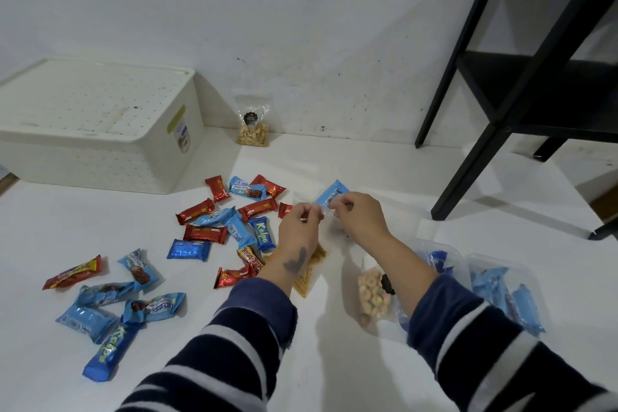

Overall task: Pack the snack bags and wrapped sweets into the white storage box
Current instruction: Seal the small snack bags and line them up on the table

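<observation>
The white storage box (100,117) stands at the back left against the wall with its lid on. Several red and blue wrapped sweets (230,221) lie scattered on the white floor in front of it, with more (110,308) at the near left. My left hand (299,227) and my right hand (359,216) meet at the centre. Both pinch the near end of a light blue wrapped sweet (332,194). Under my left wrist lies a clear bag of yellow sticks (309,278). A bag of ring biscuits (371,294) lies under my right forearm. A bag of nuts (253,132) leans on the wall.
Two clear plastic tubs (508,294) holding blue sweets sit at the near right, partly behind my right sleeve. A black shelf frame (485,130) stands at the right, its legs on the floor. The wall runs close behind the box and the nuts.
</observation>
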A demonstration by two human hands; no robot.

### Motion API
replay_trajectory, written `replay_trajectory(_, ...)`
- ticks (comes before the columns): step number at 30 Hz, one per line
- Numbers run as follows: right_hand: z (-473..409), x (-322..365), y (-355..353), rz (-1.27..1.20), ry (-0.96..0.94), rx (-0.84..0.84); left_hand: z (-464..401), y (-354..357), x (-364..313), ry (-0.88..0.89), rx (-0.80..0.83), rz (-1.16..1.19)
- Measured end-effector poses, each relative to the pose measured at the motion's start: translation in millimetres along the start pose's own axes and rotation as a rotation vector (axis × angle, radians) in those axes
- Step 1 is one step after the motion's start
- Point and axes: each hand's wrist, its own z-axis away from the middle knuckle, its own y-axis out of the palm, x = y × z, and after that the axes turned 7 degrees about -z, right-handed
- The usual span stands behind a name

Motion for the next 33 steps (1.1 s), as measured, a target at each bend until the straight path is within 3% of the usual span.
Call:
replay_trajectory(5,30,-21,20,-0.407,-0.005,-0.243,-5,-11,-4,0.017,-0.014,0.018)
replay_trajectory(10,71,-47,79,-0.589,-0.030,-0.095,-8,-16,0,0.021,-0.012,-0.028)
replay_trajectory(13,58,-43,92,-0.729,0.077,-0.027,-13,-20,8,0.037,0.001,-0.084)
replay_trajectory(18,35,-41,94,-0.407,0.075,-0.014,-20,-39,29,0.104,0.029,-0.243)
replay_trajectory(23,15,-32,82,-0.324,-0.067,0.011,-50,-74,55,0.182,-0.091,-0.528)
replay_trajectory(29,-61,8,53,-0.220,-0.135,-0.020,-111,-99,77,0.250,0.065,-0.975)
replay_trajectory(33,-127,36,54,-0.151,-0.130,-0.072,-161,-107,81,0.264,0.193,-1.128)
